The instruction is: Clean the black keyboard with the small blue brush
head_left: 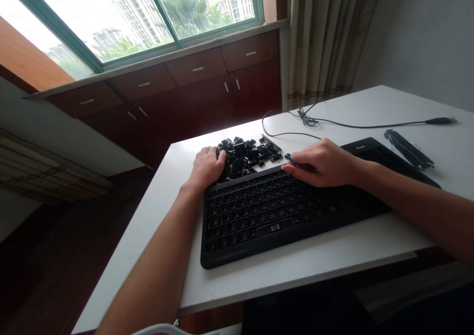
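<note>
A black keyboard (259, 211) lies across the white table, its key sockets bare of keycaps. Behind its left part sits a heap of loose black keycaps (244, 152). My left hand (209, 166) rests at the left side of this heap, thumb apart from the fingers; the fingertips are partly hidden. Over the keyboard's back edge, my right hand (326, 164) is closed in a pinch around a small blue and black piece (290, 159). Too little of that piece shows to tell its exact kind.
A thin black cable (355, 125) with a plug loops behind the keyboard. Long black strips in clear wrapping (407, 149) lie at the right. The white table (148, 226) ends at the left and front; cabinets (200, 93) stand beneath the window beyond it.
</note>
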The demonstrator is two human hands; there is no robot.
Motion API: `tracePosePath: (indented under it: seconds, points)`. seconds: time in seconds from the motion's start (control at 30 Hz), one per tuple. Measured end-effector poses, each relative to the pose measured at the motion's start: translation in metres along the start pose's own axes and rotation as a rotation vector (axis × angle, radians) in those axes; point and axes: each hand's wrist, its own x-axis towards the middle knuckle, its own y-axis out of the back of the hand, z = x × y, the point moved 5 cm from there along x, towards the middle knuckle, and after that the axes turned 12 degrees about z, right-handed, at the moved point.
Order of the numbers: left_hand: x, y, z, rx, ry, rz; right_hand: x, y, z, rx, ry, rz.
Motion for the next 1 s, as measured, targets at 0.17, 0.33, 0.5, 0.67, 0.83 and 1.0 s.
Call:
tracePosePath:
  seconds: [0.17,0.33,0.5,0.67,0.83,1.0]
  points:
    - [-0.0002,-0.0003,-0.0003,0.002,-0.001,-0.002,-0.0004,-0.0003,0.0004,0.002,0.005,0.001]
    - [0.0001,-0.0002,-0.0008,-0.003,0.003,0.001,-0.0003,-0.0004,0.0002,0.004,0.005,-0.004]
    - [0.0004,-0.0006,-0.0013,-0.009,0.002,-0.001,-0.0002,-0.0005,0.0001,0.01,0.003,-0.006]
    - [0.0003,-0.0001,-0.0003,-0.017,-0.002,-0.004,-0.0004,-0.0008,0.0007,0.004,-0.003,-0.012]
    - [0.0006,-0.0003,-0.0007,-0.01,-0.003,-0.001,0.0001,-0.0005,0.0001,0.016,0.0,-0.018]
    - [0.0006,-0.0009,-0.0018,-0.007,0.0,0.005,0.0,-0.0005,0.0002,0.017,0.004,-0.013]
